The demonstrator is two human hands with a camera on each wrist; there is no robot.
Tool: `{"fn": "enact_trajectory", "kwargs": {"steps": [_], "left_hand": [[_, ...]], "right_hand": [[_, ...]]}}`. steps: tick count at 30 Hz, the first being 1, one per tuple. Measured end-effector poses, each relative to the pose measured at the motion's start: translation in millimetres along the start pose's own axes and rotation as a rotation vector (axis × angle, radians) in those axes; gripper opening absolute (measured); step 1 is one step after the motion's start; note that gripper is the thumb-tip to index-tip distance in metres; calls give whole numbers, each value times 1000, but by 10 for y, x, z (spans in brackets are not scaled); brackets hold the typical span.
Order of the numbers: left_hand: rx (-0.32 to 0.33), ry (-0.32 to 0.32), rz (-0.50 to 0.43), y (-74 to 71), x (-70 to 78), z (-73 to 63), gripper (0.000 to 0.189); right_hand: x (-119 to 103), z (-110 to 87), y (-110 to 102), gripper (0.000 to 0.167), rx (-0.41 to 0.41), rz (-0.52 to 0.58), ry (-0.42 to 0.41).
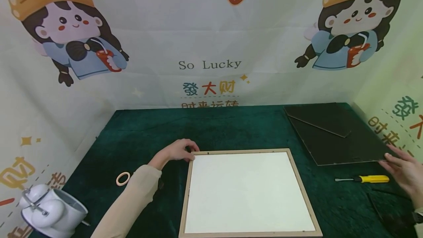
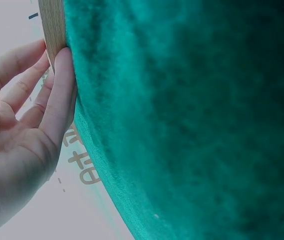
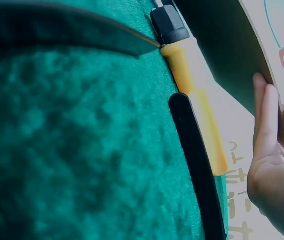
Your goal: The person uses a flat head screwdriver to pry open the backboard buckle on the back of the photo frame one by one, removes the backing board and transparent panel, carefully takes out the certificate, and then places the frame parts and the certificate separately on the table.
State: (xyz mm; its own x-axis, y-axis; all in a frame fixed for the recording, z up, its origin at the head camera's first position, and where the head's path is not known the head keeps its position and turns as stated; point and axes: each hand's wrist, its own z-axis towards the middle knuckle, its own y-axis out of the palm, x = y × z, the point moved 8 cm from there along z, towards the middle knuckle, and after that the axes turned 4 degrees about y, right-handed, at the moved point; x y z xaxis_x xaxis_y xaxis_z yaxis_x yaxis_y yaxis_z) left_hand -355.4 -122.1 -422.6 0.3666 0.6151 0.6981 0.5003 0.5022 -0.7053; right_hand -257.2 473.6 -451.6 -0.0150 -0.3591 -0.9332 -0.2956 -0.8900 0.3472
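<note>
A light wooden picture frame [image 1: 304, 190] with a white panel inside lies flat on the green cloth. My left hand [image 1: 180, 150] pinches its far left corner; the left wrist view shows the fingers on both sides of the wooden edge [image 2: 53, 25]. Over to the right, a black backing board [image 1: 333, 135] with a flap-like stand rests at the back. Its near right corner is pinched by my right hand [image 1: 401, 168], with the thumb and fingers on opposite faces in the right wrist view. Just below the board lies a yellow-handled screwdriver [image 1: 373, 179].
A wooden ring [image 1: 123, 179] lies left of my left forearm. At the front left stands a white twin-bell alarm clock [image 1: 54, 210]. Thin black strips [image 1: 375, 205] lie near my right wrist. A printed curtain [image 1: 211, 39] hangs behind and at both sides.
</note>
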Motion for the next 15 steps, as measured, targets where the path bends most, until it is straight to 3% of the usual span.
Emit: {"fn": "enact_trajectory", "kwargs": {"steps": [3, 5, 12, 15], "left_hand": [[1, -6, 1, -3, 3, -1, 17], [2, -8, 0, -6, 6, -3, 17], [5, -12, -4, -8, 13, -5, 17], [3, -5, 0, -3, 25, -9, 17]], "right_hand": [[46, 42, -34, 75, 42, -78, 65], [59, 69, -63, 74, 73, -147, 106], [5, 158, -139, 60, 175, -727, 172], [-1, 170, -169, 59, 208, -863, 196]]}}
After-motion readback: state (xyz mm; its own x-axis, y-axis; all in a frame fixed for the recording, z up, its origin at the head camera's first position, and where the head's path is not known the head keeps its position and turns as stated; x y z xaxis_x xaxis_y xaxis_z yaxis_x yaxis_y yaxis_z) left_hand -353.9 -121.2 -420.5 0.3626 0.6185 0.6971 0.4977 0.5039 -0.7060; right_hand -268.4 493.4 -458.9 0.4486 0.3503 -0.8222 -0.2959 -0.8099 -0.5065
